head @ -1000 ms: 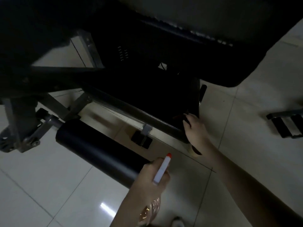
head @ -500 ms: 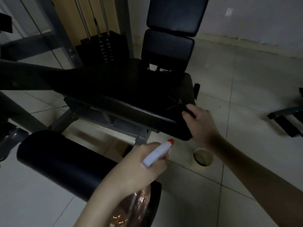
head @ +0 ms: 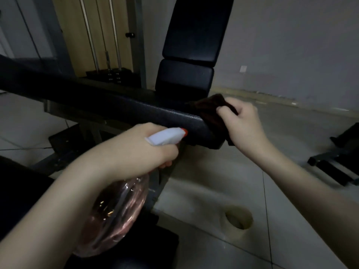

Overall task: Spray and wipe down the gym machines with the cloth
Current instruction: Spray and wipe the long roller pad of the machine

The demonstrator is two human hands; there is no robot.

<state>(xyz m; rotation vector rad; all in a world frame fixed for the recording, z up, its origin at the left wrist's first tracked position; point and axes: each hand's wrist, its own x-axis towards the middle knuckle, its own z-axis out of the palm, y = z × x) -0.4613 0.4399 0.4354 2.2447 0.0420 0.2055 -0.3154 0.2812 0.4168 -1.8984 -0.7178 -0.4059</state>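
Gripping the neck of a clear, pink-tinted spray bottle, the left hand has its fingers curled under the white trigger head. The orange nozzle tip sits just beside the front edge of the black seat pad. The bottle's body hangs below the wrist. To the right, the right hand holds a dark cloth bunched in its curled fingers. It presses the cloth against the seat pad's right front corner, where the fabric drapes over the top and down the edge. Behind the seat stand two black back pads, a small lower one and a taller upper one, both upright. Left of them, the weight stack sits under its metal guide rods. A black padded roller fills the lower left corner. On the pale tiled floor, a beige ring lies below the right forearm, and another machine's dark frame rests at the right edge.
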